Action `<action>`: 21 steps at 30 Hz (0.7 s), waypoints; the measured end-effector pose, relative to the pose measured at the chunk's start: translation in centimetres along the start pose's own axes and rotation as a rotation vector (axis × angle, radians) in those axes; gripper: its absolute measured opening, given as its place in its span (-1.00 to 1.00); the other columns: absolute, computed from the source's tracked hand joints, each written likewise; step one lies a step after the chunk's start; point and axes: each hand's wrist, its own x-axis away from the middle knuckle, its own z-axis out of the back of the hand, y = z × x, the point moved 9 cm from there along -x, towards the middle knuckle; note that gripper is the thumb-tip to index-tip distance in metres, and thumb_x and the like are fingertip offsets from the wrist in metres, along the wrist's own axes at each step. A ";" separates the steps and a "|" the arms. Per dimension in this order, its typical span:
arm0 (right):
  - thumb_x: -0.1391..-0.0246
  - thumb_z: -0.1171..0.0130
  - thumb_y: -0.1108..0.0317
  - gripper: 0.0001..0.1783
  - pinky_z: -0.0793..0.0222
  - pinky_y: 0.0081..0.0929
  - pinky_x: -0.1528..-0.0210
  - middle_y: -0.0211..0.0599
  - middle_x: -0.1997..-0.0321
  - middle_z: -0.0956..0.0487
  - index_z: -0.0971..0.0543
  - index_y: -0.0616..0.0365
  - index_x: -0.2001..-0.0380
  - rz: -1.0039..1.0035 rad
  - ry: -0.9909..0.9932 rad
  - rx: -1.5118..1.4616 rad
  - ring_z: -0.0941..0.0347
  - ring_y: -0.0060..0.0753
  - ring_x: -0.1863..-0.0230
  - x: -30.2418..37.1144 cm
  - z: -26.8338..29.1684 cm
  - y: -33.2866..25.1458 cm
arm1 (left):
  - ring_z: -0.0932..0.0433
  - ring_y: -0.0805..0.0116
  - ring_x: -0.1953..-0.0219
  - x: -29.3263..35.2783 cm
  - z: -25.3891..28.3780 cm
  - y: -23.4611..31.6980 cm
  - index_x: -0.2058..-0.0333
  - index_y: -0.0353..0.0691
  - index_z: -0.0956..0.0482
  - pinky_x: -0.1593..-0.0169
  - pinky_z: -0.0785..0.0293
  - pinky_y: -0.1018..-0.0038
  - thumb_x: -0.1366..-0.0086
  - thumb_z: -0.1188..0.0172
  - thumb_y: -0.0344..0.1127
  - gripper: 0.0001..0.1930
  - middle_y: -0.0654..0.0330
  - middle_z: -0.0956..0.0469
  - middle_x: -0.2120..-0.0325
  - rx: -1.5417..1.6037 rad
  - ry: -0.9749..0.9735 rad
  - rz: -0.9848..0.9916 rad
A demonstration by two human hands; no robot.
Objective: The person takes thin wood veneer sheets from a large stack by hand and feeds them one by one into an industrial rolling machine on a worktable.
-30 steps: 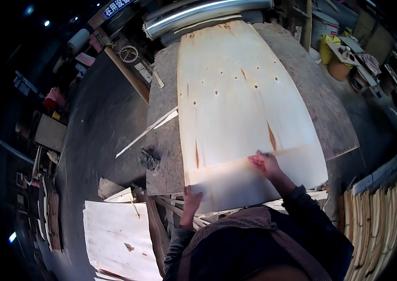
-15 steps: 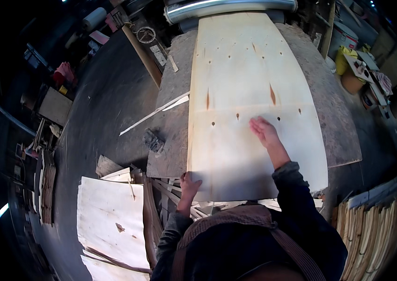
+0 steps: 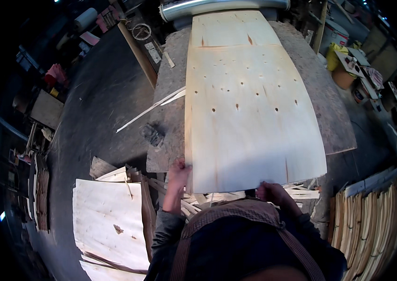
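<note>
A long pale wood veneer sheet (image 3: 254, 140) with small dark knots lies on a worn grey-brown table (image 3: 327, 112). Across its far part, another veneer sheet (image 3: 226, 30) with two long brown marks reaches up to a shiny metal roller (image 3: 224, 8). My left hand (image 3: 178, 174) is closed at the sheet's left edge, close to the near corner, its fingertips partly hidden. At the middle of the near edge, my right hand (image 3: 269, 191) has its fingers curled in a pinch on the veneer.
A veneer stack (image 3: 107, 220) stands low at the left. More sheets on edge (image 3: 376, 220) fill the lower right. Thin offcut strips (image 3: 154, 107) stick out over the table's left side, near a dark lump (image 3: 151, 135). A handwheel (image 3: 141, 32) sits beside the roller.
The far veneer sheet with the long marks has slid away toward the roller. My right hand has come back from mid-sheet to the near edge, and my left hand has shifted slightly up the left edge.
</note>
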 end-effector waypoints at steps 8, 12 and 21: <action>-0.10 0.03 0.22 -0.71 -0.43 -0.44 0.31 -0.19 0.37 -0.54 -0.45 0.27 0.31 0.156 0.048 -0.130 -0.48 -0.33 0.41 3.3 -0.9 -0.9 | -0.46 0.34 0.34 0.5 -0.1 2.7 0.21 -0.38 -0.41 0.21 -0.39 0.52 0.00 -0.10 -0.53 -0.70 0.07 -0.49 0.35 -0.347 0.037 -0.056; -0.11 0.06 0.26 -0.71 -0.43 -0.48 0.32 -0.20 0.37 -0.55 -0.46 0.30 0.28 0.241 0.108 -0.096 -0.49 -0.36 0.40 3.6 -1.2 -3.8 | -0.39 0.04 0.15 -0.5 -0.9 -2.9 0.17 -0.30 -0.42 0.07 -0.34 0.30 0.09 -0.19 -0.37 -0.58 -0.10 -0.46 0.32 -1.089 0.049 -0.621; -0.10 0.06 0.27 -0.68 -0.42 -0.42 0.25 -0.13 0.41 -0.54 -0.47 0.38 0.35 0.015 0.158 0.092 -0.50 -0.27 0.38 1.2 0.9 -0.8 | -0.40 0.07 0.24 -0.8 -0.1 -6.9 0.31 -0.38 -0.37 0.16 -0.38 0.27 0.16 -0.27 -0.25 -0.56 -0.02 -0.37 0.30 -1.016 0.214 -0.008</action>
